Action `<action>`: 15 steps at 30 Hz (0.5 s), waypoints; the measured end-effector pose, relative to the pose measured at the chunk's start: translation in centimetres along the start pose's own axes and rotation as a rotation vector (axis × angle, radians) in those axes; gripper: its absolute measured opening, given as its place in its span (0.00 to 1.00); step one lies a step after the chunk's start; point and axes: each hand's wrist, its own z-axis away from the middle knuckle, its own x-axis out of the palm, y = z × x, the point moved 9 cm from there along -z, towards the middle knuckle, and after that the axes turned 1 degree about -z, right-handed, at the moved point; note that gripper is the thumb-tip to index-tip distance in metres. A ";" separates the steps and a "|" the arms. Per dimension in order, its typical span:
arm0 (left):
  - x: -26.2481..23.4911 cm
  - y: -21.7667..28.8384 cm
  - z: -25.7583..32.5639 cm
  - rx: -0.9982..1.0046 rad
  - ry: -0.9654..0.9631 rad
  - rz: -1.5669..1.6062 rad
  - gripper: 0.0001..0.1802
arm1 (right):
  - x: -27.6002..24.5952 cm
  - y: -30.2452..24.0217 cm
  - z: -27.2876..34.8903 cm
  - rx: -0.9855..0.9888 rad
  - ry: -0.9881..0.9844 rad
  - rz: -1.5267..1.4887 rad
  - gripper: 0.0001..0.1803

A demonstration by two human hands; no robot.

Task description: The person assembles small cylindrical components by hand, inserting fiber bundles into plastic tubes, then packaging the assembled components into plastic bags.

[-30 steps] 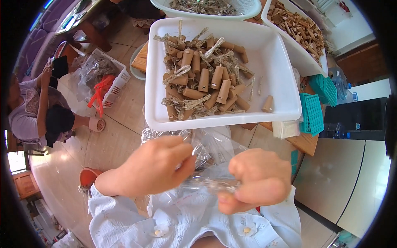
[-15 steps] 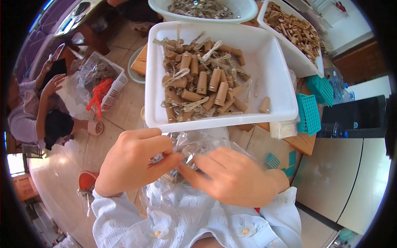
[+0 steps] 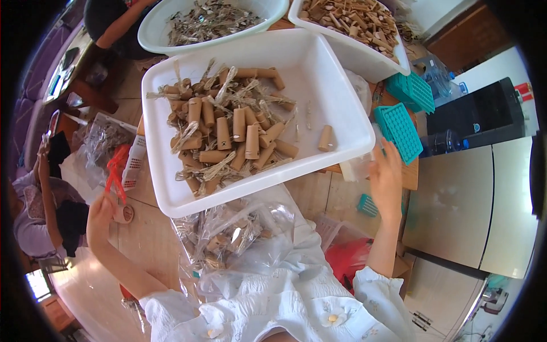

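Note:
A white tray [image 3: 347,149] in front of me holds brown cardboard tubes [image 3: 251,142], many with pale stringy tufts. Off to the left, my left hand [image 3: 101,214] is raised with its fingers bent together, in line with a red plastic bag [image 3: 118,168]; I see nothing in it. My right hand [image 3: 387,179] is past the tray's right corner, fingers stretched out beside flat clear plastic bags [image 3: 356,168]; whether it touches them I cannot tell. A clear plastic bag [image 3: 228,231] with some tubes inside lies at my lap, below the tray.
Behind the tray stand a pale bowl [image 3: 149,35] of stringy pieces and a white bin [image 3: 353,52] of brown wooden-looking bits. Teal perforated trays [image 3: 399,134] lie at the right. A person [image 3: 40,216] sits at the left by a white basket [image 3: 134,159].
My hands have left the clear bag at my lap and spread apart, the left outward, the right to the tray's right corner. The view has shifted, so the tray appears farther left and tilted.

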 end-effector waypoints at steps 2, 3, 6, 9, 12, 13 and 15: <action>-5.5 -8.9 -0.1 -0.266 0.593 -0.442 0.22 | 2.0 -1.6 0.6 -0.139 -0.134 0.215 0.19; -6.9 -13.2 1.1 -0.262 0.598 -0.454 0.22 | 2.2 -1.6 0.5 -0.136 -0.127 0.203 0.19; -6.8 -18.8 2.8 -0.434 0.301 -1.167 0.28 | 3.8 -0.9 0.8 -0.081 -0.265 0.221 0.20; -1.5 -8.3 -0.7 -0.333 0.313 -0.484 0.25 | 3.3 0.9 0.4 -0.004 -0.228 0.132 0.20; -0.6 -3.9 -1.2 -0.401 0.274 -0.533 0.22 | 1.6 2.1 0.1 0.092 -0.042 -0.164 0.20; -1.5 -1.0 -1.4 -0.259 0.446 -0.650 0.17 | 0.7 2.8 0.1 0.175 0.040 -0.309 0.20; -3.3 3.7 -1.0 -0.121 0.745 -0.754 0.06 | 0.0 3.9 0.3 0.259 0.127 -0.455 0.19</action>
